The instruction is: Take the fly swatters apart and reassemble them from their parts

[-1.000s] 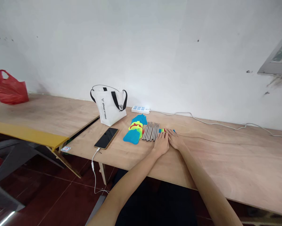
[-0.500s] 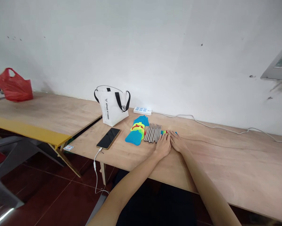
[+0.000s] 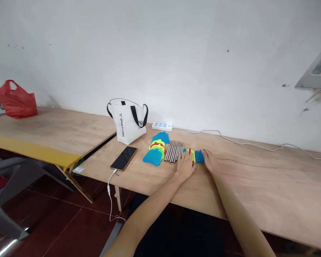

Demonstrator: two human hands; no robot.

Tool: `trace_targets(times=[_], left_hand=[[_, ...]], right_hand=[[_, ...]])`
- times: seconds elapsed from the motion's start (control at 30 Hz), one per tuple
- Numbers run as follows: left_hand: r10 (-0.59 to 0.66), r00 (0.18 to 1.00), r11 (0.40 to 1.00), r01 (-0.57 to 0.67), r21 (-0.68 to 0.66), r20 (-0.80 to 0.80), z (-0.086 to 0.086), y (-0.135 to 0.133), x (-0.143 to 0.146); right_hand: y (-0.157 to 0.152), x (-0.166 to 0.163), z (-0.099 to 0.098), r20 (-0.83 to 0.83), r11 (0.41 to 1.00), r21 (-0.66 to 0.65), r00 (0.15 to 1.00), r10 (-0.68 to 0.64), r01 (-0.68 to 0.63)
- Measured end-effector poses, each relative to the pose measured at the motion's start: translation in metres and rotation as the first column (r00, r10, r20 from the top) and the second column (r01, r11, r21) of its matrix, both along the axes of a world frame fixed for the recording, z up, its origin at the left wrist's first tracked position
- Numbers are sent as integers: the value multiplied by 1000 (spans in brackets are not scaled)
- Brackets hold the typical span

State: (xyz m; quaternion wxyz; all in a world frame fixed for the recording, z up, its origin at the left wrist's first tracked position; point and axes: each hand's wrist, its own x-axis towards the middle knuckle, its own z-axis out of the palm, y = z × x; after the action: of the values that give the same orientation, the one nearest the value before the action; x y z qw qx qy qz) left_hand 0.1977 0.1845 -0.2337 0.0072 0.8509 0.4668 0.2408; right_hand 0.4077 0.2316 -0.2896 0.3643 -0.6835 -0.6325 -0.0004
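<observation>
My left hand (image 3: 185, 165) lies with its fingers stretched over the left part of a row of short coloured sticks (image 3: 199, 156), blue, yellow, green and red. At the right end of that row, my right hand (image 3: 210, 161) rests its open fingers beside the blue sticks. Left of the row lie several metal rods (image 3: 173, 151), side by side. Beyond them is an overlapping stack of flat pieces (image 3: 153, 157) in blue, yellow, red and green. What lies under my left fingers is hidden.
A phone (image 3: 123, 158) with a white cable lies to the left. Behind it stands a white bag (image 3: 129, 125) with black handles. A power strip (image 3: 162, 126) sits against the wall, its cord running right. A red plastic bag (image 3: 15, 101) is on the other table (image 3: 55, 125).
My right hand has moved to the right, away from my left hand, uncovering blue and yellow sticks. My left hand stays nearly in place over the row.
</observation>
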Motion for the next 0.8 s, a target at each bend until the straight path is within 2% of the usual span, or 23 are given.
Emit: trace_targets(times=[0.2,0.33,0.47,0.63,0.8], left_hand=[[109,994,993,-109,-37,-12,8,-2,0],[122,992,992,-123,-42,-19,7,-1,0],[104,994,994,-104,-38,-22,5,1,0],[88,996,996,-89,-30,-30,3,2,-1],[77,996,996,-78,-37,-45,3,2,-2]], right_hand=[[-6,-2,1,4,999,-47,1000,20,-20],[-11,-1,3,2,996,-78,999,47,-47],[-20,7,8,-36,984,-96,988,149,-152],[-36,22,17,-82,940,-131,948,307,-315],[-40,27,19,-111,919,-144,928,355,-368]])
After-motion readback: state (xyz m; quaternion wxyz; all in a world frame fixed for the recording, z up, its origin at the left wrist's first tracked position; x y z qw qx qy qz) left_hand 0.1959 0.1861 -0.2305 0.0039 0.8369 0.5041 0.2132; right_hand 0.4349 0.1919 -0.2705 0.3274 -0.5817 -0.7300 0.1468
